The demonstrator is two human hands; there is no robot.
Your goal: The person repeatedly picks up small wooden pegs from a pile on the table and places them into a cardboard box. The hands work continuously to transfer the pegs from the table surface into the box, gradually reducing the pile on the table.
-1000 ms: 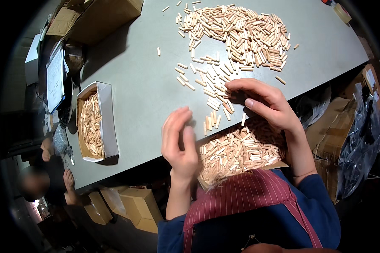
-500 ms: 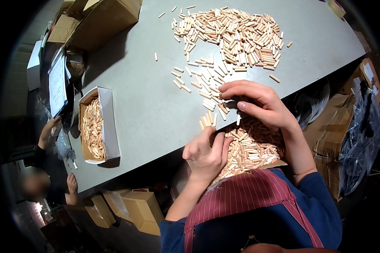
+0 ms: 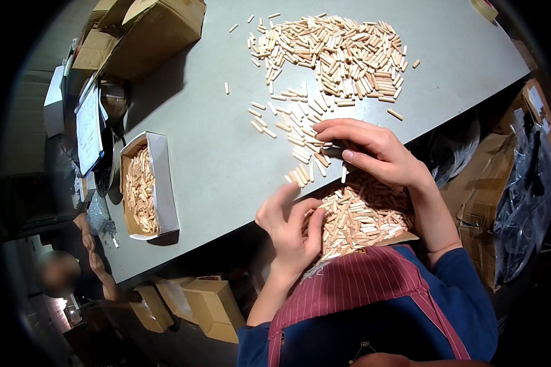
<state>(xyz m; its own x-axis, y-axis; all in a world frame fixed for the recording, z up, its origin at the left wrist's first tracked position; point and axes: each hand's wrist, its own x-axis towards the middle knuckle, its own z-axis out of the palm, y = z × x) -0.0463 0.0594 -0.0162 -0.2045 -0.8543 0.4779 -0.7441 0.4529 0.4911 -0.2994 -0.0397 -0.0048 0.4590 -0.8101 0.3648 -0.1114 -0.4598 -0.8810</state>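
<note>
Small wooden dowels (image 3: 303, 129) lie loose near the table edge, between my hands and a big pile of dowels (image 3: 361, 58) farther back. My right hand (image 3: 379, 150) arches over the near ones, its fingers together and its thumb held apart; its palm side is hidden, and no dowel shows in its grip. Just off the table edge hovers my left hand (image 3: 294, 226), fingers loosely bent and slightly blurred, with nothing visible in them. Below both hands, an open box on my lap side is full of dowels (image 3: 367, 214); its flap shows by my apron.
A white carton (image 3: 164, 183) of dowels stands at the left of the table. Behind it are a large cardboard box (image 3: 159, 40) and a clipboard with papers (image 3: 89, 131). Another person's hands (image 3: 92, 251) are at the left edge. Tape (image 3: 485, 9) lies far right.
My left hand has drawn a little left, away from the table edge, and its fingers have loosened. My right hand has hardly moved. The other person's hands have come together.
</note>
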